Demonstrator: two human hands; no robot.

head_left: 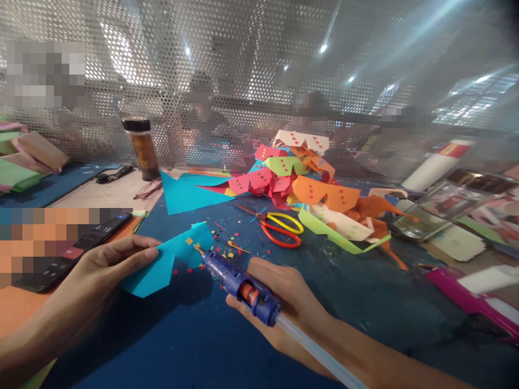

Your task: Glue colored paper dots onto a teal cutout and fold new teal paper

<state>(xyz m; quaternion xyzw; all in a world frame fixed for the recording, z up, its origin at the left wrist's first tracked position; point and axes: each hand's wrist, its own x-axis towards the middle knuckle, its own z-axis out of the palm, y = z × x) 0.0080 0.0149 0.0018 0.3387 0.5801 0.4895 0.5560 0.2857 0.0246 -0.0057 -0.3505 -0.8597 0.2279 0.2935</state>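
Observation:
My left hand (117, 256) pinches the left end of a blue paper cutout (156, 273), shaped like glasses with a notch in its lower edge. In my right hand (279, 292) is a purple glue gun (239, 283) with a clear glue stick coming out of its back. The gun's tip, with a small yellow paper square (197, 247) at it, is over the cutout's right part. Another yellow square (188, 241) lies on the blue paper. Tiny red, yellow and dark paper bits (231, 246) are scattered just beyond.
Scissors (279, 229) with red and yellow handles lie ahead, before a pile of colourful paper glasses (324, 194). A blue sheet (190, 194), a dark-lidded jar (141, 151) and a phone (68, 259) are leftward. A clear container (441, 205) and a magenta object (470, 292) lie right.

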